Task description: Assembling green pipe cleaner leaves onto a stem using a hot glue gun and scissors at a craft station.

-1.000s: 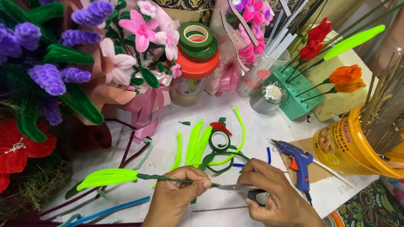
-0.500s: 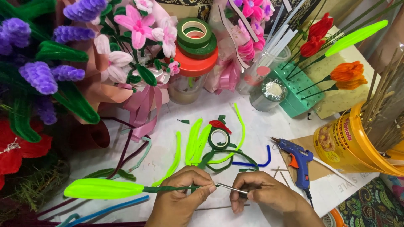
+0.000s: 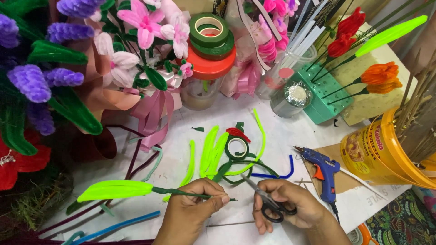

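Left hand (image 3: 193, 211) pinched the wrapped stem of a lime chenille leaf (image 3: 116, 189), held level over the worktop (image 3: 181, 156). Right hand (image 3: 290, 206) gripped black scissors (image 3: 268, 205) (blades parted toward the stem's tip, seemingly for trimming). Beyond: blue glue gun (image 3: 323, 170), green tape rolls (image 3: 210, 34).

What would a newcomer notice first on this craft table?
Probably the bright lime-green fuzzy leaf on its dark green wrapped stem, pinched by the left hand at front centre. Beside it, the right hand grips black-handled scissors, and a blue glue gun lies just right of them.
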